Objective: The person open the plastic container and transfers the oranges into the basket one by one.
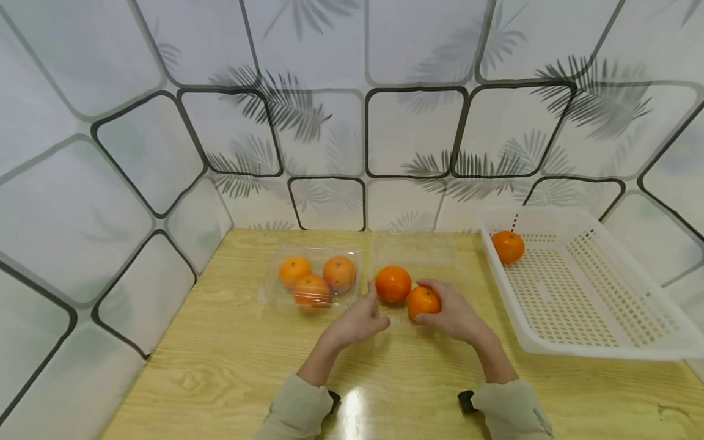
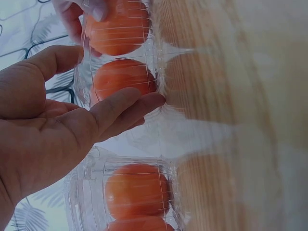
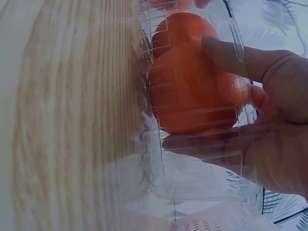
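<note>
A clear plastic clamshell box stands with its lid up at the middle of the table. Inside it are two mandarin oranges: one at the left, and one at the right that my right hand holds. In the right wrist view, thumb and fingers grip this mandarin within the box walls. My left hand is at the box's left side, its straight fingers along the outside of the wall and its thumb near the rim. The left hand holds no fruit.
Left of the hands, a second clear box contains three mandarins. A white perforated basket stands at the right with one mandarin at its far left corner. Patterned walls rise behind and at the left of the wooden table.
</note>
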Tool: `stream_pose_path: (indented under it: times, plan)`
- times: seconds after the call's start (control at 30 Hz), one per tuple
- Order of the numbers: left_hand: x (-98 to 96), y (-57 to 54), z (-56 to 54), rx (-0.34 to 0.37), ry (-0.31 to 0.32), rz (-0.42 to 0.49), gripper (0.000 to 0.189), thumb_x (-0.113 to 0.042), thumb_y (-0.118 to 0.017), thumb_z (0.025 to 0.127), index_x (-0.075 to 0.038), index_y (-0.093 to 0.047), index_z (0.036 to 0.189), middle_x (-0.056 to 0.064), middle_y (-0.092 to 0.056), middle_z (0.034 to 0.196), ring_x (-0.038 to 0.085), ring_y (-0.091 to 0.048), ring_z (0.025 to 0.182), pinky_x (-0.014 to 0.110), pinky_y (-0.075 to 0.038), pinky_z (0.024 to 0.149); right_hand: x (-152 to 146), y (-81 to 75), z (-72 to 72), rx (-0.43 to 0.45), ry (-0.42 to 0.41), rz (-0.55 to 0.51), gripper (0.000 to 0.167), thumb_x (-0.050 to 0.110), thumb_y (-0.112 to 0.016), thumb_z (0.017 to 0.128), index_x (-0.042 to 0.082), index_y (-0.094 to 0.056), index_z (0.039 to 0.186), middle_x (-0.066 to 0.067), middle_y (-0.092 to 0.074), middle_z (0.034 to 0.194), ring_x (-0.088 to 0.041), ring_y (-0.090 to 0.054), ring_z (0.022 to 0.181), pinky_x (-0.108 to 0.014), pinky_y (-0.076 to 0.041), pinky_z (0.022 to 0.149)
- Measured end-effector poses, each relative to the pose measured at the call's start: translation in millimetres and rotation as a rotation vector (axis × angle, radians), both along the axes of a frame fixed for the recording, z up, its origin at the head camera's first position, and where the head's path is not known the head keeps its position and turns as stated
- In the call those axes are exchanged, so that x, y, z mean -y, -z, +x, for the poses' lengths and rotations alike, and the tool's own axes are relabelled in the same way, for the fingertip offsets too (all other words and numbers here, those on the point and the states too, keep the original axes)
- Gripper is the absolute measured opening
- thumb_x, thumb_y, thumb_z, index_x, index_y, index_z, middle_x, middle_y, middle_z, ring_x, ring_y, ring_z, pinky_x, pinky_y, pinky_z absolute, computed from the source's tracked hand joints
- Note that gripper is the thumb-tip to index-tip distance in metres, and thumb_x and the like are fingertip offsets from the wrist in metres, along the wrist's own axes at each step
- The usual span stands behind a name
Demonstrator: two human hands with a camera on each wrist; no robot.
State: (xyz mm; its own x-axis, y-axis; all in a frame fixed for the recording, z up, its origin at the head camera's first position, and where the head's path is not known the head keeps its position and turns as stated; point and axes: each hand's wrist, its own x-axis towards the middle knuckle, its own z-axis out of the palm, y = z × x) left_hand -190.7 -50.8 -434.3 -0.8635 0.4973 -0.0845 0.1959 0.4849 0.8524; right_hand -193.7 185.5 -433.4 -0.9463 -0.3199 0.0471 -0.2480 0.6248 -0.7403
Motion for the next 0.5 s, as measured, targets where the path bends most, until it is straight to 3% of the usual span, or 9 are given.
stream_pose_path:
  times: [0.5]
  plan:
    - [2.2,1.3,-0.5,-0.016,0.009,0.003,0.095,-0.01,-0.062,0.092,0.011,0.009,0.153,-0.006,-0.038,0.054,0.007,-0.03,0.043,0.021,-0.027,0.042,-2.3,-1.3,1.4,-0.017,0.021,-0.004,0.067,0.018,-0.078,0.086,0.003,-0.048,0.144,-0.024,-0.051,0.137,-0.037,-0.054,0.113,-0.055,-0.046,0.093]
